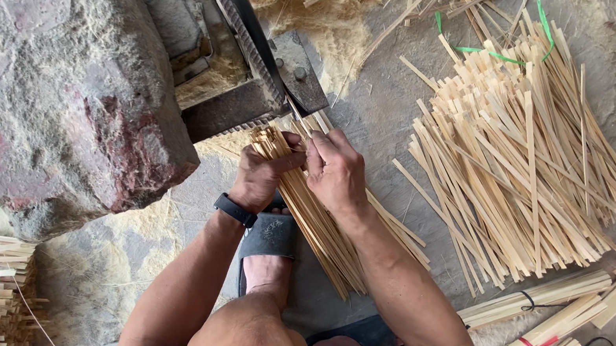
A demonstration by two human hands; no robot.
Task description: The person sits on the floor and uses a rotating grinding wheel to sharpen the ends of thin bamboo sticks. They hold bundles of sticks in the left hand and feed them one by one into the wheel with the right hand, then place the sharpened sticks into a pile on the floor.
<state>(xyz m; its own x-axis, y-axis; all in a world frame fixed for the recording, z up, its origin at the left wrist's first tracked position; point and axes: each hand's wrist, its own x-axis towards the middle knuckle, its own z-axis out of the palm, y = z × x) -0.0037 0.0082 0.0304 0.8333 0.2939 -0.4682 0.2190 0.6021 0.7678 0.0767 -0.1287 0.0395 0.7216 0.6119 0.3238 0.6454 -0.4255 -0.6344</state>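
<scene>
My left hand [261, 175] and right hand [336, 173] both have their fingers closed around a bundle of bamboo strips [323, 226], its top end pressed against the blade [249, 30] beside the big stone [69, 101]. A loose pile of strips [514, 170] lies on the floor to my right.

Both hands, left hand [259, 175] and right hand [336, 173], grip a bamboo strip bundle [323, 226] at the blade [252, 34].
</scene>
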